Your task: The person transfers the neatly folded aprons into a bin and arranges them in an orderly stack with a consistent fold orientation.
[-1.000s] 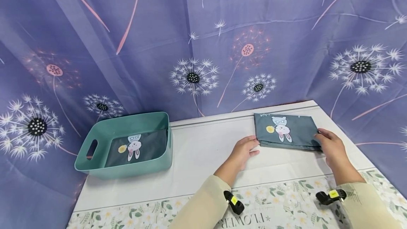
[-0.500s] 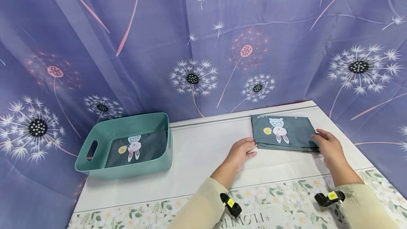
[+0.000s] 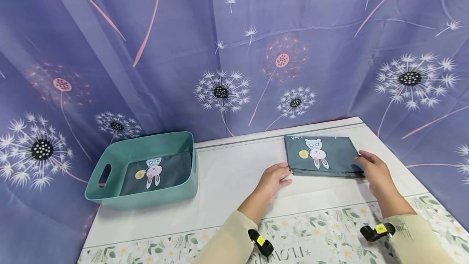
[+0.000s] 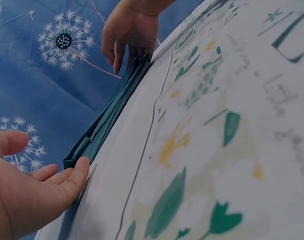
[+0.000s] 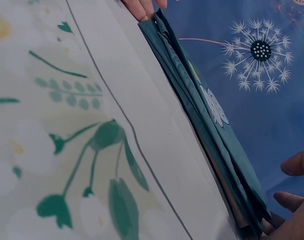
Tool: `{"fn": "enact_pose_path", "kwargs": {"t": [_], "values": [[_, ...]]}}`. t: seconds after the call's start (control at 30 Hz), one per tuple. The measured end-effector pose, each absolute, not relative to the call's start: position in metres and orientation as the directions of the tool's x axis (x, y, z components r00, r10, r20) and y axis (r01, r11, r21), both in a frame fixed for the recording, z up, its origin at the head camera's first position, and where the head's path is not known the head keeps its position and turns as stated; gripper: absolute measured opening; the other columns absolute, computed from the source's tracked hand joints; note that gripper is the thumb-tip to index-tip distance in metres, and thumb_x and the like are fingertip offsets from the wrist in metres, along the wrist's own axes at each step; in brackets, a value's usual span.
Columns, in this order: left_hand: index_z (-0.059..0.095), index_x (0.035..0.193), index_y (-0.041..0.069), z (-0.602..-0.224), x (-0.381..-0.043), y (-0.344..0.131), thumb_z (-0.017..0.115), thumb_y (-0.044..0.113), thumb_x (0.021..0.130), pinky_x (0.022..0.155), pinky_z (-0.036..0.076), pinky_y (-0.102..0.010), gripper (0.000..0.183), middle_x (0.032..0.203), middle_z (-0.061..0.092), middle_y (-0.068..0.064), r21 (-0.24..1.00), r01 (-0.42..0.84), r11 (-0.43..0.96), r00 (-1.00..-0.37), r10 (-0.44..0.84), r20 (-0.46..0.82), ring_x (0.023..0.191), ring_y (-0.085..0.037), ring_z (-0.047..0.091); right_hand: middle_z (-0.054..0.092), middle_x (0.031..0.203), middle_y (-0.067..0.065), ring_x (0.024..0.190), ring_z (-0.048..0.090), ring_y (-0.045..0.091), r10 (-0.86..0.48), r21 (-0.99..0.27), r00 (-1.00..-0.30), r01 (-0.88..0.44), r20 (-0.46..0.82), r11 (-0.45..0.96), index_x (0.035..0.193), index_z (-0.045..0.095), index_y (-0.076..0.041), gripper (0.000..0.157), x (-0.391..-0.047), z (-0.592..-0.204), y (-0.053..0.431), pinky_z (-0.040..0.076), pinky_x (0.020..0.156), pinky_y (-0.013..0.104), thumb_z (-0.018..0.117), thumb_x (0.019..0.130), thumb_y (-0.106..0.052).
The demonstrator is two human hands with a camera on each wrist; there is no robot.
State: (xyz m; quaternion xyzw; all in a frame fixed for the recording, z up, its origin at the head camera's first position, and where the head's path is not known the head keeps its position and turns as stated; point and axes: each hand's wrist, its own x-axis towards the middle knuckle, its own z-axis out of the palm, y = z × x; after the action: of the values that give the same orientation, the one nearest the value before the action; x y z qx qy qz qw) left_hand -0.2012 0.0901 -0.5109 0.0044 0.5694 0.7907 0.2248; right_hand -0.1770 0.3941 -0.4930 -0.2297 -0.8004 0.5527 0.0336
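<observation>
A folded dark green cloth (image 3: 337, 154) with a rabbit print lies on the table at the right in the head view. My left hand (image 3: 272, 179) is at its near left corner. In the left wrist view the left fingertips (image 4: 82, 167) meet the end of the folds, with the thumb held apart. At the opposite end is my right hand (image 3: 375, 170). The right wrist view shows the right fingers (image 5: 289, 201) close against the cloth's edge and the thumb away from it. Several stacked layers show along the near side.
A green basket (image 3: 146, 201) with a handle hole stands at the left, holding another folded dark green cloth (image 3: 170, 170) with the same rabbit print. A purple dandelion curtain (image 3: 253, 76) rises behind the white, flower-bordered table cover (image 3: 234, 178).
The folded cloth has shifted slightly left and nearer, and both hands have moved along with it. The basket stays in place; the view drifts a little.
</observation>
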Motion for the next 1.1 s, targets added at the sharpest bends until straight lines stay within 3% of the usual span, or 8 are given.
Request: {"fn": "enact_pose_path", "kwargs": {"t": [0.2, 0.53, 0.8, 1.1], "values": [[0.054, 0.138, -0.007, -0.508, -0.195, 0.085, 0.055, 0.010, 0.098, 0.105, 0.053, -0.041, 0.043, 0.145, 0.054, -0.024, 0.905, -0.370, -0.211, -0.886, 0.372, -0.275, 0.134, -0.036, 0.055, 0.023, 0.159, 0.028, 0.149, 0.021, 0.048, 0.377, -0.907, -0.901, 0.328, -0.216, 0.264, 0.159, 0.025, 0.000, 0.065, -0.173, -0.493, 0.392, 0.024, 0.120, 0.064, 0.042, 0.106, -0.035], [0.056, 0.135, -0.008, -0.504, -0.188, 0.082, 0.054, 0.008, 0.098, 0.105, 0.053, -0.041, 0.040, 0.140, 0.057, -0.025, 0.903, -0.375, -0.211, -0.888, 0.363, -0.283, 0.132, -0.035, 0.057, 0.039, 0.144, 0.018, 0.147, 0.022, 0.044, 0.368, -0.916, -0.908, 0.308, -0.202, 0.256, 0.156, 0.035, -0.005, 0.060, -0.167, -0.493, 0.388, 0.022, 0.121, 0.063, 0.046, 0.106, -0.036], [0.057, 0.133, -0.007, -0.501, -0.187, 0.075, 0.054, 0.007, 0.099, 0.104, 0.054, -0.042, 0.038, 0.139, 0.058, -0.026, 0.905, -0.378, -0.195, -0.889, 0.347, -0.297, 0.129, -0.036, 0.059, 0.023, 0.159, 0.026, 0.150, 0.017, 0.047, 0.348, -0.917, -0.913, 0.309, -0.212, 0.251, 0.155, 0.035, -0.003, 0.059, -0.166, -0.493, 0.383, 0.019, 0.121, 0.065, 0.044, 0.107, -0.036], [0.057, 0.132, -0.008, -0.499, -0.188, 0.068, 0.053, 0.005, 0.098, 0.102, 0.056, -0.042, 0.037, 0.135, 0.060, -0.027, 0.906, -0.376, -0.193, -0.893, 0.335, -0.300, 0.126, -0.037, 0.061, 0.035, 0.149, 0.020, 0.147, 0.023, 0.040, 0.363, -0.923, -0.910, 0.298, -0.199, 0.242, 0.148, 0.046, -0.006, 0.051, -0.167, -0.492, 0.375, 0.022, 0.122, 0.061, 0.048, 0.105, -0.034]]}}
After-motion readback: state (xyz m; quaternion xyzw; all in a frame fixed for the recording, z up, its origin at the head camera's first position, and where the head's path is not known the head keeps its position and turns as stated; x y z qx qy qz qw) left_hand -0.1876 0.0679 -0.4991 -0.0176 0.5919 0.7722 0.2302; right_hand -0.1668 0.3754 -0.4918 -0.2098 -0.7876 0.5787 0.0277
